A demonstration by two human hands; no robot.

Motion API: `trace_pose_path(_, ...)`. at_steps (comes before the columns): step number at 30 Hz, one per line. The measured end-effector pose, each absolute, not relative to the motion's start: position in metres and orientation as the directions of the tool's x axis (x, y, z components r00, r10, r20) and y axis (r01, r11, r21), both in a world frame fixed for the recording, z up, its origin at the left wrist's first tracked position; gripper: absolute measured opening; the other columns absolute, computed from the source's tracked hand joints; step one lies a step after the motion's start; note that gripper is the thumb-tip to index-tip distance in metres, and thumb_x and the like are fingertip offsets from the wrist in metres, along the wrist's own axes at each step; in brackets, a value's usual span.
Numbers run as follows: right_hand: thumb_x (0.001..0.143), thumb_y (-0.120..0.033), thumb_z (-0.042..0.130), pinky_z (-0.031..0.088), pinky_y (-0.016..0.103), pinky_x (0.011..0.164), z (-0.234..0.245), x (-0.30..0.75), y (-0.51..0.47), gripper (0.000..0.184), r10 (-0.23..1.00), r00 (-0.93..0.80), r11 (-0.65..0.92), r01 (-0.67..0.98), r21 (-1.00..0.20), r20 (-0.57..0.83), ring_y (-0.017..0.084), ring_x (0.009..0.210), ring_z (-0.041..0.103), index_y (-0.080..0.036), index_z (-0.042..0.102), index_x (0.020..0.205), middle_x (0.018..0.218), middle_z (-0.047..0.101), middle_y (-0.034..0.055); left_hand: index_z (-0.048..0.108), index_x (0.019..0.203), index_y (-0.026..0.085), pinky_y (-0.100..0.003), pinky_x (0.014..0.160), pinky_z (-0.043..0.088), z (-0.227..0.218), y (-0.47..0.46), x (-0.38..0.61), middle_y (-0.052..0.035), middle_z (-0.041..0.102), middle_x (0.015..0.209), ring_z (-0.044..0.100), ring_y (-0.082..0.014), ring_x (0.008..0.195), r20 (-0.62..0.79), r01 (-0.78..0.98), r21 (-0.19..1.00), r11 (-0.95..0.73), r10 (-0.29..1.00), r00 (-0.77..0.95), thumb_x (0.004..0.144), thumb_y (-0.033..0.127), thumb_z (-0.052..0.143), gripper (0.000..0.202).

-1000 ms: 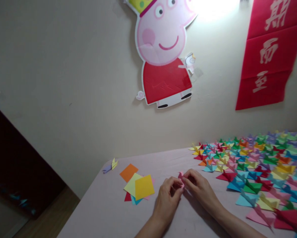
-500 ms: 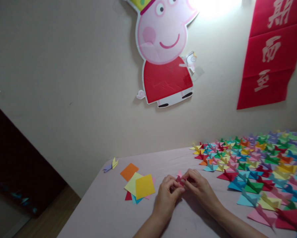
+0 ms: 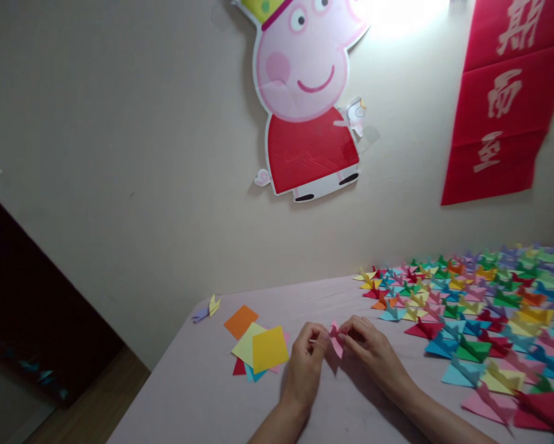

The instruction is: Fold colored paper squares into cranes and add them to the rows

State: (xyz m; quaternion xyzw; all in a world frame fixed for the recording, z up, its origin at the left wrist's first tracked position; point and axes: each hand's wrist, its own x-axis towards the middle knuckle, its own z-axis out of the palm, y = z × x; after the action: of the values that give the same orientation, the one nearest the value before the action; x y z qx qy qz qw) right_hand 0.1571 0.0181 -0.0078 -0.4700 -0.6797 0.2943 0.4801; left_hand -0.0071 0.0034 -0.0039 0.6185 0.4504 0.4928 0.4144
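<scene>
A small pink folded paper crane (image 3: 336, 340) is held just above the cloth-covered table, between my two hands. The thumb and fingers of my right hand (image 3: 373, 350) pinch its right side. My left hand (image 3: 307, 357) has its fingertips pressed together at the crane's left edge; part of that contact is hidden by the fingers. To the left of my left hand lies a loose pile of square paper sheets, with a yellow sheet (image 3: 270, 349) on top, a pale yellow sheet (image 3: 244, 345) beneath it and an orange sheet (image 3: 241, 321) behind.
Rows of folded paper cranes in many colours, among them a red crane (image 3: 539, 409), cover the table's right side. Two narrow folded paper pieces (image 3: 208, 309) lie at the far left corner. A pig cutout (image 3: 311, 148) and a red banner (image 3: 498, 123) hang on the wall behind.
My left hand has shifted slightly left and turned, its fingers now closer together. The pink crane shows more fully, with a point hanging downward. My right hand has barely moved.
</scene>
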Motion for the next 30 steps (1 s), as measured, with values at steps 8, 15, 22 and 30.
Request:
trace_pose_path(8,0.088,-0.025,0.053,0.045,0.033,0.077,-0.008,0.153,0.015,0.014,0.871,-0.278,0.484,0.353,-0.801,0.404,0.021,0.082,0.056,-0.024,0.062,0.077,0.079,0.061,0.0019,0.065,0.085,0.018,-0.028,0.073,0.047,-0.017,0.021,-0.016,-0.0032,0.067,0.082,0.060,-0.0184,0.078,0.188,0.083,0.978,-0.190,0.982,0.027,0.078,0.036,0.067,0.020)
trace_pose_path(15,0.090,-0.029,0.054,0.046,0.033,0.076,-0.010,0.154,0.017,0.016,0.876,-0.290,0.476,0.383,-0.791,0.386,0.021,0.082,0.056,-0.024,0.063,0.077,0.080,0.062,0.0021,0.075,0.082,0.018,-0.031,0.079,0.050,-0.017,0.020,-0.018,-0.0055,0.072,0.087,0.064,-0.0216,0.086,0.232,0.167,0.956,-0.243,0.969,0.081,0.075,0.021,0.063,0.014)
trace_pose_path(22,0.085,-0.025,0.056,0.044,0.032,0.070,-0.008,0.153,0.016,0.014,0.922,-0.244,0.383,0.470,-0.795,0.300,0.021,0.075,0.056,-0.023,0.060,0.071,0.073,0.060,0.0006,0.073,0.082,0.020,-0.035,0.090,0.050,-0.016,0.015,-0.015,-0.0058,0.072,0.094,0.064,-0.0215,0.095,0.331,0.250,0.901,-0.356,0.934,0.134,0.076,0.007,0.049,0.027)
trace_pose_path(30,0.083,-0.019,0.060,0.042,0.032,0.070,-0.009,0.152,0.012,0.016,0.907,-0.300,0.421,0.661,-0.622,0.296,0.023,0.080,0.057,-0.023,0.059,0.067,0.074,0.065,0.0022,0.064,0.083,0.020,-0.030,0.086,0.048,-0.014,0.012,-0.012,-0.0039,0.067,0.102,0.061,-0.0189,0.098,0.311,0.331,0.887,-0.322,0.946,0.088,0.063,-0.004,0.043,0.038)
